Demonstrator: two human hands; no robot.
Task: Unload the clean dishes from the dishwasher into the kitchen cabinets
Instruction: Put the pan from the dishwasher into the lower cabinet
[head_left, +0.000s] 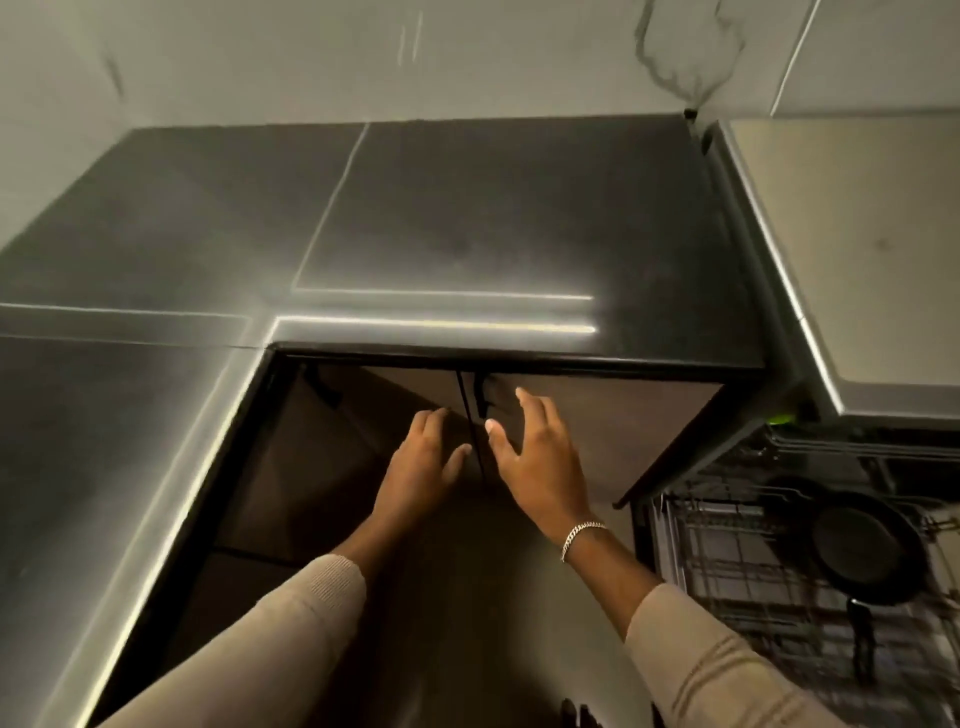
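Two brown cabinet doors sit under the dark countertop (467, 218), a left door (363, 415) and a right door (613, 431), with a black handle (480, 397) near their seam. My left hand (423, 462) lies flat against the left door by the seam, fingers apart, holding nothing. My right hand (535, 457), with a bracelet at the wrist, is spread on the right door just below the handle. At the lower right the dishwasher rack (753, 587) is pulled out, and a black frying pan (867, 551) lies in it.
The counter forms an L, running on to the left (78, 441). A steel appliance top (872, 249) stands to the right, above the rack. A pale marbled wall (467, 57) backs the counter. The floor below me is dark.
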